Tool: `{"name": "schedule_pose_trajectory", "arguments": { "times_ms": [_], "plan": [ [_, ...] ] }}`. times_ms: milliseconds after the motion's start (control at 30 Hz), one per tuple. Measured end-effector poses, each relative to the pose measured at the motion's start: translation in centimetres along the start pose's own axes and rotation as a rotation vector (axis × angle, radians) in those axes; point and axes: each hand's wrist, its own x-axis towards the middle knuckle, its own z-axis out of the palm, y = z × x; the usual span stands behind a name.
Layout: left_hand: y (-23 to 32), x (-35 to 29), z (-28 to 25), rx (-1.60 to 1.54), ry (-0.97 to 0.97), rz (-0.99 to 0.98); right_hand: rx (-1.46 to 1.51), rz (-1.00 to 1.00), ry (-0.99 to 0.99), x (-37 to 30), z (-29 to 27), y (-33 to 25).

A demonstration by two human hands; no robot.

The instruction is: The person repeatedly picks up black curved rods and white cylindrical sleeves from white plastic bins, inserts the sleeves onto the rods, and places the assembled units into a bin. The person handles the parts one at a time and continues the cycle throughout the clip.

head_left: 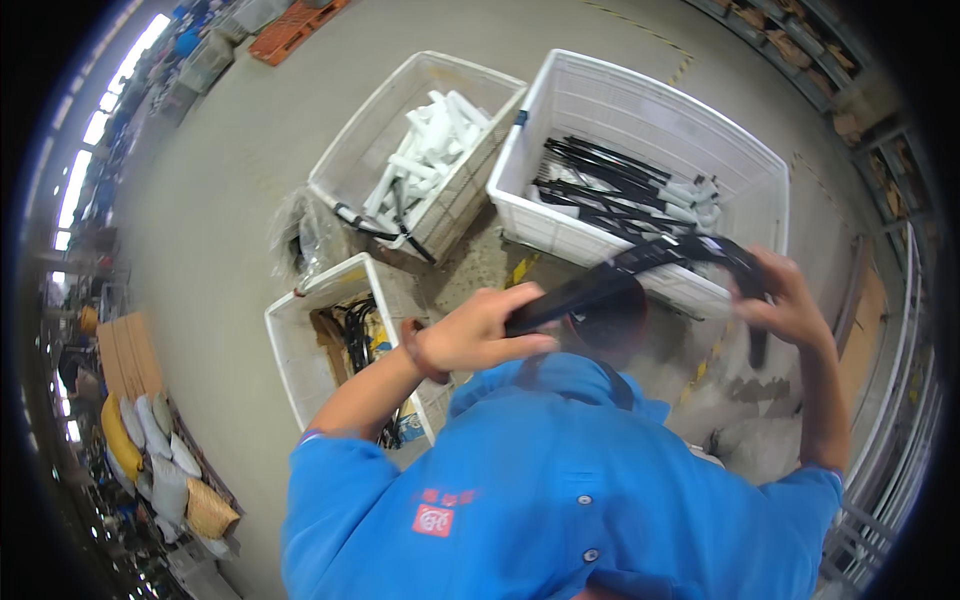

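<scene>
A black, glossy curved bar (640, 258) arches in front of my chest, its bend toward my right. My left hand (482, 332) is closed around its straight left end. At the bent end my right hand (785, 300) grips it, with the tip of the bar hanging down below the fingers. Beyond the bar stands a large white crate (700, 110), in which several black bars with whitish ends (620, 185) lie in a pile. The bar overlaps the near rim of this crate in the view. Just under it, a dark round shape (608, 315) is partly hidden and blurred.
A second white crate (335, 165) holds white tubular pieces (430, 145); a black strip (385, 228) hangs over its rim. Left of me, a smaller white bin (290, 350) contains black cords. Sacks (170, 495) lie farther left, a red pallet (292, 32) stands far off, and shelving (900, 180) lines the right.
</scene>
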Motion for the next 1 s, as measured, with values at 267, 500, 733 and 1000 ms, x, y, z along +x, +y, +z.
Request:
{"name": "schedule_pose_trajectory", "arguments": {
  "times_ms": [267, 500, 733, 1000],
  "plan": [
    [0.5, -3.0, 6.8, -0.343, 0.331, -0.619, -0.45, -0.198, -0.019, 7.0, 3.1, 4.5],
    [-2.1, -3.8, 7.2, -0.169, 0.296, -0.527, -0.692, -0.709, -0.718, 17.0, 11.4, -2.9],
    [-10.9, -7.8, 0.4, -0.763, 0.277, -0.692, -0.911, -0.842, -0.932, 22.4, 28.0, -4.3],
    [-13.5, -13.2, -16.9, -1.119, 0.532, -0.648, -0.661, -1.426, -0.392, 39.8, 35.7, -11.8]
  ]
}}
